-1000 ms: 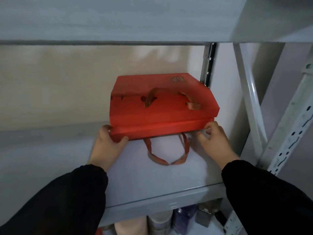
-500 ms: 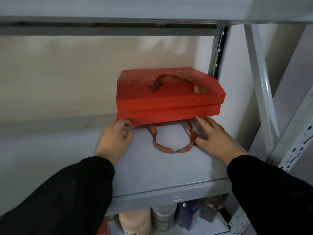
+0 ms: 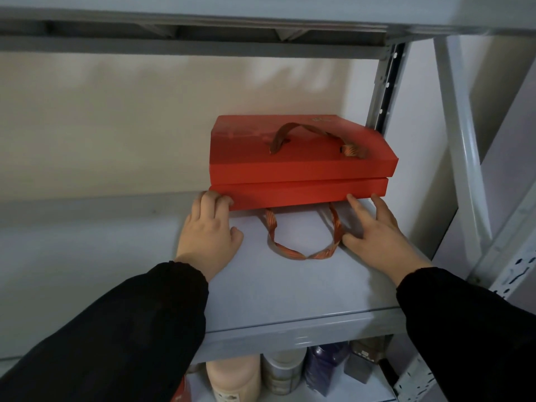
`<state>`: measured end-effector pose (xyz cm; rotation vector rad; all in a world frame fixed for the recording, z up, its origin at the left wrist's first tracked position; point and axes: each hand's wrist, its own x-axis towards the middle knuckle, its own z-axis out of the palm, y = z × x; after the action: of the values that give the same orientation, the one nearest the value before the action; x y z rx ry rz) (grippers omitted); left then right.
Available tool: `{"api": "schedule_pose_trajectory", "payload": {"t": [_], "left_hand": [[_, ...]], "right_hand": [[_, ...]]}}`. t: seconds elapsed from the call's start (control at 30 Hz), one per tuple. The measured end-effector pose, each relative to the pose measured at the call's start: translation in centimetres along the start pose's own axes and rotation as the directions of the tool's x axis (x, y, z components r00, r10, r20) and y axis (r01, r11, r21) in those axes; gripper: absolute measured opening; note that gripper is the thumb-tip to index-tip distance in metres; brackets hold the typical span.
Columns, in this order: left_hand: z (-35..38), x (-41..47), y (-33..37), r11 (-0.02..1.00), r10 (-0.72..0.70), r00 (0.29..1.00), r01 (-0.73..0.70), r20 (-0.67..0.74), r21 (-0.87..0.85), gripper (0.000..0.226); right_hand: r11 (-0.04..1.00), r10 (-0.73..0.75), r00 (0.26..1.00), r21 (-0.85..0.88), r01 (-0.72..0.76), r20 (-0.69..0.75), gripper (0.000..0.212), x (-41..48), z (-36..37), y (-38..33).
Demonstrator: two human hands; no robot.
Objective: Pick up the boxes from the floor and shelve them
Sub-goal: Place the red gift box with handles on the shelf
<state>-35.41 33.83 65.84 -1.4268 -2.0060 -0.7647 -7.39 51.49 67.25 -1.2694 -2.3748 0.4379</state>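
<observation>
You have two flat red cardboard boxes stacked on the grey metal shelf board [image 3: 290, 291], and the lower red box [image 3: 307, 195] serves as the reference for everything else. The upper red box [image 3: 290, 166] lies directly on it, its right end jutting slightly past the lower one, with an orange-brown ribbon handle [image 3: 293, 130] arching over its lid. A second woven ribbon loop [image 3: 301, 253] hangs out from under the lower box's front edge and lies flat on the shelf towards you. Your left hand [image 3: 208, 239] sits at the lower box's front left corner: its fingers [image 3: 216, 200] are bent with the tips pressed against that corner, the thumb stays off the box, and nothing is gripped. Your right hand [image 3: 380, 239] is at the front right end, its fingers [image 3: 355, 204] straight and spread, tips touching the bottom front edge, the thumb just beside the ribbon loop; it holds nothing either. Behind the box's right rear corner stands a grey perforated upright post [image 3: 387, 82]. Below it, on the next shelf down, stand a beige bottle [image 3: 235, 378] and a purple bottle [image 3: 324, 369].
</observation>
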Motion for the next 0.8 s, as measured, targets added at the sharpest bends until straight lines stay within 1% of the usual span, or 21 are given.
{"api": "schedule_pose_trajectory", "payload": {"t": [0.1,0.2,0.23,0.27,0.3,0.33,0.37,0.4,0.47,0.57,0.63,0.73,0.8], "left_hand": [[-0.2,0.0,0.0,1.0,-0.018,1.0,0.018,0.017,-0.013,0.05],[-0.1,-0.1,0.1,0.999,0.002,1.0,-0.003,-0.013,-0.035,0.048],[-0.2,-0.1,0.1,0.996,-0.02,0.999,0.018,-0.026,-0.087,0.047],[-0.4,-0.1,0.1,0.981,-0.082,0.996,0.077,-0.021,-0.179,0.045],[-0.7,0.1,0.0,0.943,-0.185,0.983,0.177,-0.002,-0.281,0.042],[-1.0,0.4,-0.2,0.884,-0.291,0.956,0.278,0.021,-0.377,0.039],[-1.0,0.8,-0.6,0.807,-0.388,0.919,0.376,0.073,-0.456,0.035],[-1.1,1.3,-0.8,0.743,-0.446,0.885,0.448,0.131,-0.498,0.029],[-1.2,2.2,-1.0,0.73,-0.455,0.866,0.497,0.21,-0.47,0.021],[-1.0,3.2,-0.8,0.686,-0.477,0.842,0.536,0.253,-0.492,0.031],[-0.6,3.4,-1.2,0.634,-0.49,0.823,0.562,0.287,-0.531,0.032],[-0.2,3.5,-2.0,0.508,-0.501,0.789,0.601,0.356,-0.617,0.031],[-0.2,3.3,-2.4,0.483,-0.527,0.787,0.589,0.322,-0.649,0.03]], "right_hand": [[1.0,0.004,1.0,-0.001,-0.004,0.001,0.085,-0.1,-0.1,-0.1],[1.0,0.009,1.0,0.001,-0.009,-0.001,0.085,-0.2,-0.1,-0.2],[1.0,0.011,1.0,0.002,-0.011,-0.003,0.085,-0.1,-0.1,-0.2],[1.0,0.014,1.0,0.003,-0.014,-0.003,0.085,0.0,0.0,-0.1],[1.0,0.015,1.0,0.001,-0.015,-0.001,0.085,0.0,0.0,-0.1],[1.0,0.017,1.0,-0.004,-0.017,0.003,0.085,0.1,0.1,0.0],[1.0,0.019,1.0,-0.01,-0.019,0.007,0.085,0.0,0.1,0.1],[1.0,0.018,1.0,-0.016,-0.018,0.007,0.085,0.0,0.1,0.1],[0.999,0.012,1.0,-0.032,-0.012,0.01,0.085,0.0,0.1,0.0],[0.999,0.016,1.0,-0.046,-0.015,0.011,0.086,0.0,0.1,-0.1],[0.999,0.012,1.0,-0.049,-0.011,0.006,0.086,0.2,0.1,-0.1],[0.998,0.011,1.0,-0.059,-0.01,0.014,0.086,0.3,0.2,-0.1],[0.999,0.01,1.0,-0.039,-0.01,0.005,0.086,0.2,0.4,0.0]]}}
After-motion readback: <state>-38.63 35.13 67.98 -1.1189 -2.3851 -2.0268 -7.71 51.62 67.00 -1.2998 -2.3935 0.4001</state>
